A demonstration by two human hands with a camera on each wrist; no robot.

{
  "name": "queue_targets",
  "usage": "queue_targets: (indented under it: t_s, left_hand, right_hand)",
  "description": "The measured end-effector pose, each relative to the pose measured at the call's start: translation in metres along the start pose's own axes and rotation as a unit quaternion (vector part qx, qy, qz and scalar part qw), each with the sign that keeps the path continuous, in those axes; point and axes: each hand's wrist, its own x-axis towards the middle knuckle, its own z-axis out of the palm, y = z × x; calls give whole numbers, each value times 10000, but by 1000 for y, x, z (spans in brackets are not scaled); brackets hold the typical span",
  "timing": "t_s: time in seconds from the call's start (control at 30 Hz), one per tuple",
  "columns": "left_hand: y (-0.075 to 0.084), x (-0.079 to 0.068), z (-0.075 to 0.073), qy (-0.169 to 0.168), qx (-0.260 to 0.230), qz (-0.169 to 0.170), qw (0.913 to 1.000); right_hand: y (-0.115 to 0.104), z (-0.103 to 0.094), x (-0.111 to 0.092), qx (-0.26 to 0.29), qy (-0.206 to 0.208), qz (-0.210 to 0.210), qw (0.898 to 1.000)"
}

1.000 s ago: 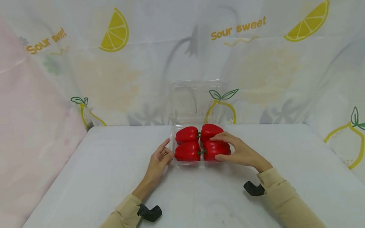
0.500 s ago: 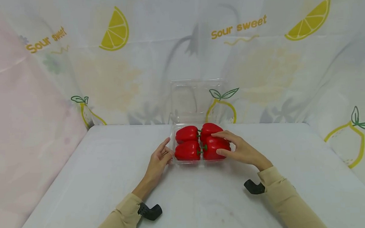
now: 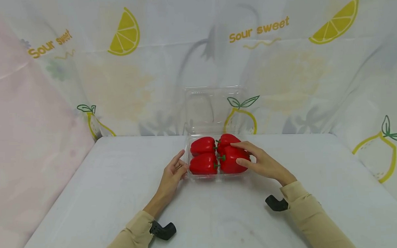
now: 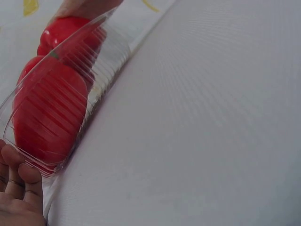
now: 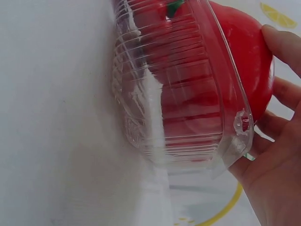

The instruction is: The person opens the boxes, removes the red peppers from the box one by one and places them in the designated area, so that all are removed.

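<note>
The red pepper (image 3: 232,160) sits at the near right of the clear tray (image 3: 205,176), lifted a little above its three neighbours. My right hand (image 3: 262,163) grasps it, fingers and thumb curled round it. My left hand (image 3: 172,175) rests loose and unclenched against the tray's left rim on the white table (image 3: 99,193).

Your head camera looks forward and down over the table (image 3: 89,200) from a distance. Both wrist cameras sit very close, low at opposite sides of the clear tray (image 3: 220,176), which all views share.
</note>
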Motion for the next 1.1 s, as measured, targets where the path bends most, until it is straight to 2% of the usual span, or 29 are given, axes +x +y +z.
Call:
queue_targets:
  t_s: [0.73,1.1]
  left_hand:
    - [-1,1,0,48,-76,-17,10000]
    - [0,0,0,25,4,-54,10000]
  right_hand:
    - [-1,-3,3,185,34,-57,9998]
    - [-6,-8,1,463,207,96,9987]
